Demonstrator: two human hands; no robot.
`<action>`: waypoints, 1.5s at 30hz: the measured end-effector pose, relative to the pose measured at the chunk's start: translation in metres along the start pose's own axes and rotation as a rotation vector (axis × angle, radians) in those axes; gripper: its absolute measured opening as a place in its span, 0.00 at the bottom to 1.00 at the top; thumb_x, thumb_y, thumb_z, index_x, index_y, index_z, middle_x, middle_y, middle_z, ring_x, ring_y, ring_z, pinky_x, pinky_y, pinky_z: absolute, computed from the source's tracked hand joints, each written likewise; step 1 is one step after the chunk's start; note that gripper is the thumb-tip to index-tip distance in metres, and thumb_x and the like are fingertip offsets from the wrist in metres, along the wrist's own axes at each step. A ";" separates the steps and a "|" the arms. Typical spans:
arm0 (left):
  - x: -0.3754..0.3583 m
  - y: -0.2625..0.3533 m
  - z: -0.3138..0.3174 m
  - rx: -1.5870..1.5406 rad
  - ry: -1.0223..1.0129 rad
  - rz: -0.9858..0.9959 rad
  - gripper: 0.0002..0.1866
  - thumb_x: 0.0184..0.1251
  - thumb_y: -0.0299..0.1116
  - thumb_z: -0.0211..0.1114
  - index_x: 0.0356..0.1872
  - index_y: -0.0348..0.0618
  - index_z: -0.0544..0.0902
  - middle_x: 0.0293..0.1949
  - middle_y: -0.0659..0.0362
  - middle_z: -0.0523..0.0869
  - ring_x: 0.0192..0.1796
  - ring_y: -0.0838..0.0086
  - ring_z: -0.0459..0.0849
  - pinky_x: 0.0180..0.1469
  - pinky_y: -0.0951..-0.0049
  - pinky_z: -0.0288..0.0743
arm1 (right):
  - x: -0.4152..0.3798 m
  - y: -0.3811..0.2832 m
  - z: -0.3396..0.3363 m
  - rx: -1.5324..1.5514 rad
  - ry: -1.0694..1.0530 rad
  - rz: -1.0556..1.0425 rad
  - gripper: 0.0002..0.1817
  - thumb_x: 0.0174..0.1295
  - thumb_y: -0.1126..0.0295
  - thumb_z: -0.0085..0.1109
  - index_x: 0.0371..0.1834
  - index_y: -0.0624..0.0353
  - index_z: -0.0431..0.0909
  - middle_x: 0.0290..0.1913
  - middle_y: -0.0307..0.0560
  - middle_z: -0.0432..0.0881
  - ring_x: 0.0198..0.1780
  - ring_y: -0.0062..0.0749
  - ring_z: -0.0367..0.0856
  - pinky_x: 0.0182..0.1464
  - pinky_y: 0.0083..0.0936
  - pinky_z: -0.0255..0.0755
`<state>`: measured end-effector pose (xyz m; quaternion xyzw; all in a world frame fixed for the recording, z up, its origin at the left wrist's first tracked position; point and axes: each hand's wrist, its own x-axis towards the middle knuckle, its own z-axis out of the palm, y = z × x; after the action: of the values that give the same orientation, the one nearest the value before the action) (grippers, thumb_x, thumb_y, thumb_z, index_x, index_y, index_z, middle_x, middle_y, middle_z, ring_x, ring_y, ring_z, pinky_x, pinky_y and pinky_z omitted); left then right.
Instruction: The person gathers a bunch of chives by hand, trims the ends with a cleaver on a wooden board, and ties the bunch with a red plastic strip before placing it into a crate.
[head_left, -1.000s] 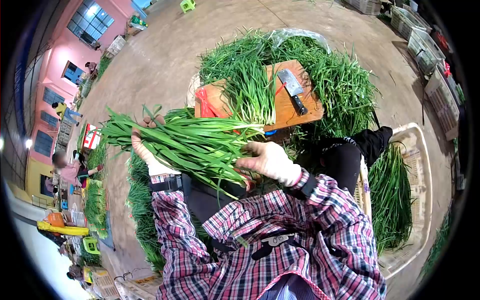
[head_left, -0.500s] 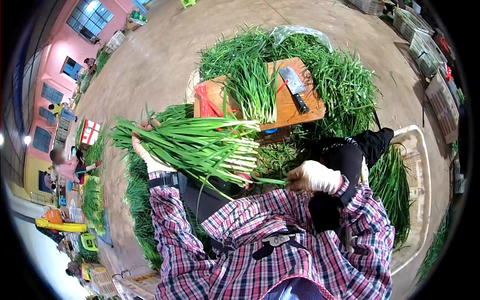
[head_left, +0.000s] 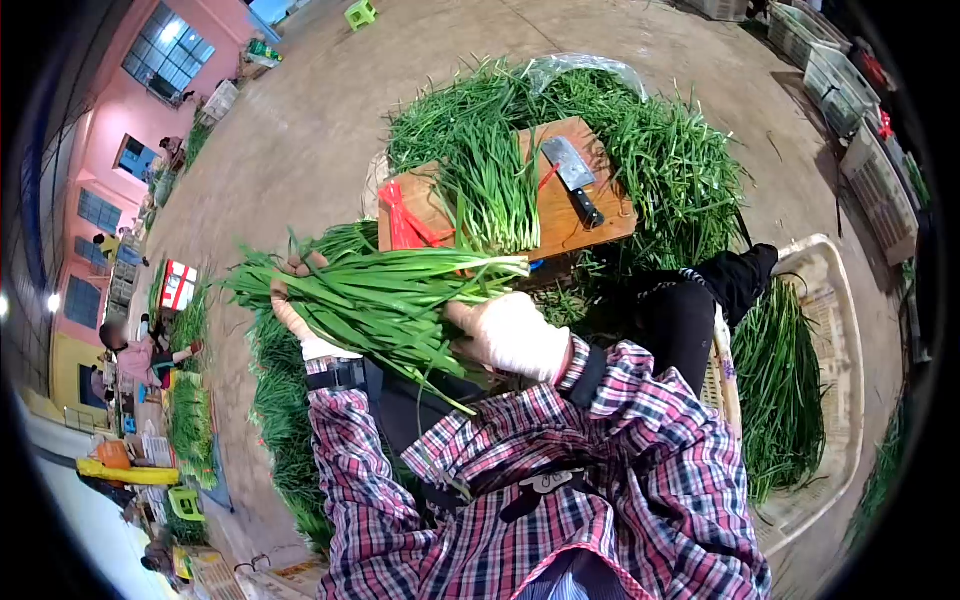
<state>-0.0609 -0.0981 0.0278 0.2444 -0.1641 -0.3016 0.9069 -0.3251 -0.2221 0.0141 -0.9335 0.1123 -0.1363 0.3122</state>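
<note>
Cleaver (head_left: 570, 167) and red ties (head_left: 400, 215) share the tabletop (head_left: 600, 225) beyond; the bunch (head_left: 370, 295) lies left-right, left hand (head_left: 297, 290) gripping its leafy end, right hand (head_left: 500, 335) pinching leaves.

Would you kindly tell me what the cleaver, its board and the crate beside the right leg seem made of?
Cleaver: steel, by the blade's grey metallic sheen; its black handle could be plastic or wood.
Board: probably wood, orange-brown and smooth-looking.
Crate: likely moulded plastic, off-white, with small openings in its side.
</note>
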 end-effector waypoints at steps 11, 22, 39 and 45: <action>-0.002 -0.012 0.006 0.100 0.038 -0.058 0.09 0.59 0.38 0.69 0.33 0.44 0.85 0.35 0.60 0.89 0.44 0.64 0.84 0.55 0.61 0.80 | -0.034 0.017 -0.007 0.204 -0.049 -0.089 0.15 0.64 0.54 0.58 0.35 0.54 0.76 0.24 0.55 0.78 0.31 0.55 0.80 0.35 0.46 0.73; 0.039 0.013 -0.061 0.003 -0.063 -0.132 0.17 0.62 0.44 0.64 0.40 0.40 0.86 0.43 0.51 0.89 0.46 0.60 0.85 0.53 0.53 0.80 | -0.115 0.062 -0.016 0.113 -0.361 0.085 0.14 0.63 0.56 0.60 0.45 0.51 0.82 0.29 0.54 0.83 0.34 0.53 0.83 0.38 0.43 0.76; 0.041 0.040 -0.066 0.082 -0.204 -0.056 0.17 0.60 0.45 0.65 0.42 0.43 0.85 0.44 0.50 0.88 0.46 0.56 0.86 0.55 0.46 0.78 | -0.028 0.045 0.015 0.462 0.048 0.364 0.37 0.60 0.45 0.62 0.67 0.59 0.70 0.68 0.62 0.69 0.72 0.54 0.63 0.73 0.40 0.58; 0.019 0.021 -0.023 -0.074 -0.155 -0.026 0.10 0.63 0.42 0.66 0.39 0.51 0.86 0.44 0.53 0.89 0.46 0.60 0.87 0.55 0.46 0.78 | 0.001 0.046 0.042 1.134 0.004 0.382 0.22 0.60 0.65 0.67 0.57 0.59 0.77 0.50 0.43 0.84 0.50 0.29 0.79 0.54 0.30 0.74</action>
<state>-0.0265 -0.0872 0.0229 0.1888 -0.2194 -0.3370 0.8959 -0.3162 -0.2351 -0.0466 -0.5840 0.1886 -0.1182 0.7807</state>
